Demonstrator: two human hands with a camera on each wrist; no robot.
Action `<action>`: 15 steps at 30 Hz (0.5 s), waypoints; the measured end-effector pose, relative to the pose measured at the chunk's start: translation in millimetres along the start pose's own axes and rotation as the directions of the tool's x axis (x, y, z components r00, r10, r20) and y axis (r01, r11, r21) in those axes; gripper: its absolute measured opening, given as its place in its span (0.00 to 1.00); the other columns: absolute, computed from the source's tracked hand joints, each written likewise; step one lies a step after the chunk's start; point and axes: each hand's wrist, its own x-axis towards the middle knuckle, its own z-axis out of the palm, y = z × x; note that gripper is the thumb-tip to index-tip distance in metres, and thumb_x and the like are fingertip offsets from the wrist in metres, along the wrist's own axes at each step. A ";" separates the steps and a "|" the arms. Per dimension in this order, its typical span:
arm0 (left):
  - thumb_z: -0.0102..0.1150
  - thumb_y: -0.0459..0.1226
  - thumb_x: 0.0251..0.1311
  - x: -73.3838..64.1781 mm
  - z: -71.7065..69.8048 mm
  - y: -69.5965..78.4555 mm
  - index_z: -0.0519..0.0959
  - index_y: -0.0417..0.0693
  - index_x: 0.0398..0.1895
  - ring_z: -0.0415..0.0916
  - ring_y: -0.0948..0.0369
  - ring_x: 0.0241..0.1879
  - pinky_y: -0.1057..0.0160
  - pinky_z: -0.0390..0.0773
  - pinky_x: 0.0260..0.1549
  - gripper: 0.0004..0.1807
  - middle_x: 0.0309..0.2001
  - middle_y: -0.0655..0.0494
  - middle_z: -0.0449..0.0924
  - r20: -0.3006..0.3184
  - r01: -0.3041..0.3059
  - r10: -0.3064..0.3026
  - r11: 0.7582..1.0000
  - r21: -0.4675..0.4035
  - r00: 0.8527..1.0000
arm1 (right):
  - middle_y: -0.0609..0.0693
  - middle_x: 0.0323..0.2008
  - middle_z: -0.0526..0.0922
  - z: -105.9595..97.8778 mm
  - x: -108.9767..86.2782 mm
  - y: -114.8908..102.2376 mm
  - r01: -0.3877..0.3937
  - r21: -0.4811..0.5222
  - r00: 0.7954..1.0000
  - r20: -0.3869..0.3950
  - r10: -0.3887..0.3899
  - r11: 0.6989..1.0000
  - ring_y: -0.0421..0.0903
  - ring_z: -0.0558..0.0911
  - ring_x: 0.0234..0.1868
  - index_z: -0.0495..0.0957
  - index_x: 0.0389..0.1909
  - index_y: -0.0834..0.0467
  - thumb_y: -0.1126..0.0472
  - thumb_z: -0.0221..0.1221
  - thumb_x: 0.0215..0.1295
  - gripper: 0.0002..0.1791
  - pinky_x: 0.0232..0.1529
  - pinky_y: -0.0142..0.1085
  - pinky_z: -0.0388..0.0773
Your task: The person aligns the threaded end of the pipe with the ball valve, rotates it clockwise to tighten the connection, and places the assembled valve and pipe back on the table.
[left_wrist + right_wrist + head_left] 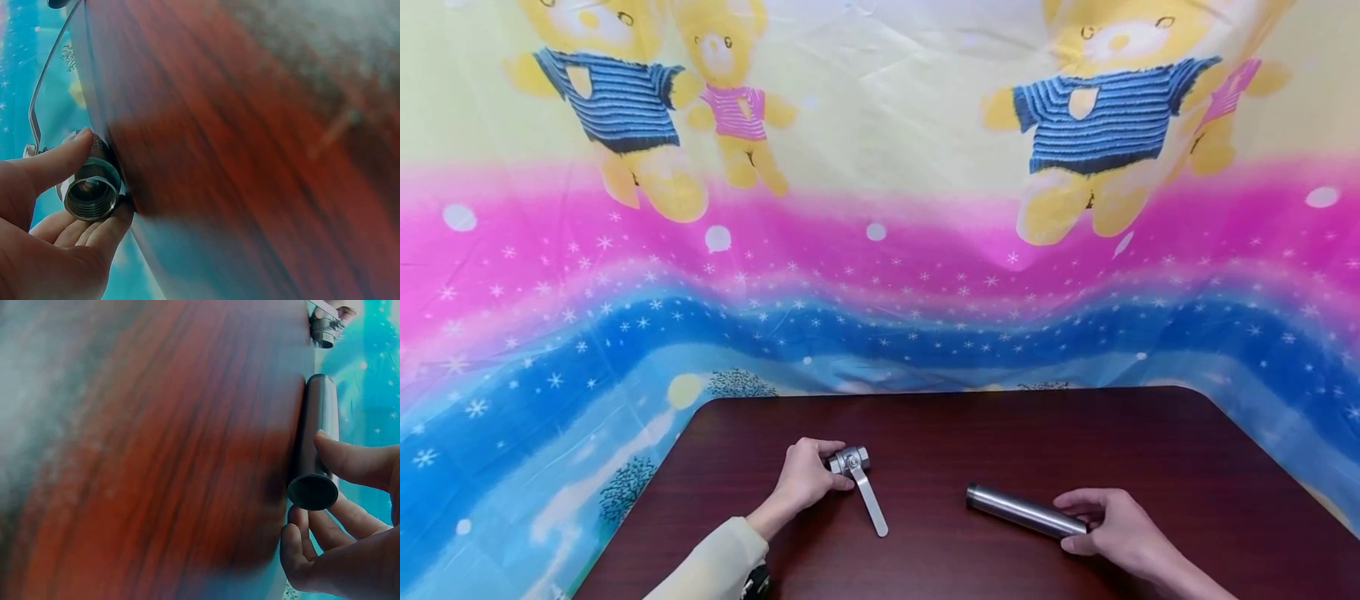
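A metal ball valve point(851, 461) with a long flat lever point(872, 507) is on the left part of the table. My left hand point(805, 475) grips its body between thumb and fingers; the lever points toward me. In the left wrist view, the threaded opening of the valve point(92, 199) faces the camera. To the right, a steel pipe point(1021, 509) lies at a slant, its dark far end toward the valve. My right hand point(1122, 530) holds the pipe's near end, with the thumb point(350, 459) on one side and the fingers around the other.
Both things are at the dark red wooden table point(925, 433), whose far edge and rounded corners show. Behind and beside it hangs a cloth point(880, 283) printed with bears and snowflakes. A dark item point(756, 581) sits at my left wrist.
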 end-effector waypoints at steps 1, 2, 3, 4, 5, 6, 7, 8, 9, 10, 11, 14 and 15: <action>0.89 0.31 0.35 0.4 -0.1 0.4 0.88 0.37 0.54 0.81 0.58 0.38 0.57 0.83 0.39 0.35 0.42 0.47 0.89 0.001 0.003 -0.003 1.000 -0.002 1.000 | 0.54 0.44 0.88 0.4 0.5 -0.4 0.003 -0.006 1.000 0.000 -0.003 1.000 0.50 0.84 0.43 0.84 0.54 0.69 0.68 0.79 0.50 0.28 0.37 0.35 0.81; 0.89 0.30 0.35 0.9 -0.2 0.6 0.88 0.37 0.54 0.81 0.58 0.37 0.57 0.83 0.38 0.34 0.41 0.47 0.89 0.002 0.008 -0.008 1.000 -0.005 1.000 | 0.53 0.44 0.88 0.8 1.0 -0.6 0.005 -0.009 1.000 0.001 -0.005 1.000 0.50 0.84 0.43 0.84 0.54 0.69 0.68 0.79 0.50 0.28 0.37 0.35 0.81; 0.88 0.30 0.35 1.4 -0.4 0.8 0.88 0.37 0.53 0.81 0.59 0.37 0.57 0.83 0.38 0.34 0.41 0.48 0.89 0.004 0.014 -0.014 1.000 -0.010 1.000 | 0.53 0.44 0.88 1.3 1.5 -0.7 0.006 -0.012 1.000 0.002 -0.006 1.000 0.50 0.84 0.43 0.84 0.54 0.68 0.68 0.79 0.50 0.28 0.37 0.35 0.81; 0.88 0.30 0.35 1.7 -0.9 1.4 0.89 0.38 0.53 0.81 0.59 0.36 0.58 0.83 0.37 0.34 0.40 0.48 0.89 0.006 0.019 -0.019 1.000 -0.017 1.000 | 0.53 0.44 0.88 1.7 2.3 -1.1 -0.007 -0.011 1.000 0.004 0.007 1.000 0.49 0.84 0.43 0.84 0.54 0.68 0.68 0.79 0.50 0.28 0.37 0.35 0.81; 0.88 0.30 0.34 1.8 -1.4 1.7 0.89 0.38 0.53 0.81 0.59 0.36 0.58 0.83 0.37 0.34 0.40 0.48 0.89 0.008 0.026 -0.025 0.999 -0.023 1.000 | 0.53 0.44 0.88 2.2 3.2 -1.3 -0.015 -0.014 1.000 0.006 0.015 1.000 0.49 0.84 0.43 0.84 0.54 0.68 0.68 0.79 0.50 0.29 0.37 0.35 0.81; 0.88 0.29 0.34 1.9 -2.0 2.2 0.89 0.38 0.52 0.82 0.59 0.36 0.58 0.83 0.37 0.33 0.40 0.48 0.89 0.011 0.029 -0.028 0.999 -0.028 1.000 | 0.53 0.44 0.88 2.7 3.8 -1.7 -0.023 -0.016 1.000 0.007 0.023 1.000 0.49 0.84 0.43 0.84 0.54 0.68 0.68 0.79 0.50 0.29 0.37 0.36 0.81; 0.88 0.29 0.34 2.2 -2.4 2.0 0.89 0.39 0.52 0.82 0.59 0.36 0.58 0.83 0.37 0.33 0.40 0.48 0.89 0.013 0.034 -0.034 0.999 -0.033 0.999 | 0.53 0.44 0.88 3.4 4.1 -2.0 -0.029 -0.015 1.000 0.006 0.030 0.999 0.49 0.84 0.43 0.84 0.54 0.68 0.68 0.79 0.49 0.29 0.37 0.36 0.81; 0.88 0.29 0.33 2.4 -2.9 1.5 0.89 0.40 0.52 0.82 0.59 0.36 0.58 0.83 0.37 0.33 0.41 0.49 0.89 0.016 0.041 -0.040 0.998 -0.040 0.999 | 0.53 0.44 0.88 4.0 4.3 -2.0 -0.033 -0.014 0.999 0.003 0.033 0.999 0.49 0.84 0.43 0.84 0.54 0.68 0.69 0.80 0.49 0.29 0.37 0.36 0.81; 0.88 0.29 0.33 2.5 -3.7 1.3 0.90 0.41 0.51 0.82 0.59 0.36 0.58 0.83 0.37 0.32 0.41 0.49 0.89 0.019 0.047 -0.046 0.998 -0.045 0.999 | 0.53 0.44 0.88 4.7 4.5 -2.2 -0.036 -0.015 0.999 -0.001 0.036 0.999 0.49 0.84 0.42 0.84 0.54 0.68 0.69 0.80 0.49 0.29 0.37 0.36 0.81; 0.88 0.29 0.33 2.5 -4.5 0.9 0.90 0.42 0.50 0.81 0.59 0.36 0.59 0.82 0.37 0.32 0.41 0.50 0.89 0.022 0.052 -0.051 0.998 -0.048 0.998 | 0.54 0.44 0.88 5.2 4.6 -2.3 -0.036 -0.012 0.999 -0.004 0.036 0.999 0.49 0.84 0.42 0.84 0.54 0.68 0.69 0.80 0.49 0.29 0.37 0.36 0.81; 0.88 0.29 0.33 2.7 -5.3 0.4 0.91 0.43 0.50 0.81 0.59 0.36 0.59 0.82 0.37 0.31 0.41 0.50 0.89 0.026 0.055 -0.054 0.997 -0.048 0.998 | 0.54 0.44 0.88 5.7 4.6 -2.5 -0.031 -0.011 0.999 -0.006 0.031 0.999 0.49 0.84 0.42 0.84 0.54 0.68 0.69 0.80 0.49 0.29 0.37 0.36 0.81; 0.88 0.30 0.32 3.7 -8.5 -0.7 0.92 0.45 0.47 0.80 0.59 0.37 0.59 0.82 0.38 0.30 0.41 0.51 0.89 0.033 0.056 -0.055 0.997 -0.049 0.998 | 0.55 0.44 0.88 6.3 5.1 -3.3 -0.027 0.002 1.000 -0.006 0.027 1.000 0.49 0.84 0.43 0.83 0.55 0.69 0.69 0.79 0.49 0.29 0.36 0.36 0.82; 0.89 0.31 0.32 4.0 -9.7 -0.9 0.92 0.46 0.46 0.80 0.58 0.38 0.59 0.82 0.38 0.29 0.41 0.51 0.89 0.032 0.057 -0.055 0.997 -0.049 0.998 | 0.55 0.44 0.88 6.4 5.2 -3.6 -0.024 0.010 1.000 -0.003 0.024 1.000 0.50 0.84 0.43 0.83 0.55 0.70 0.70 0.79 0.50 0.29 0.36 0.36 0.82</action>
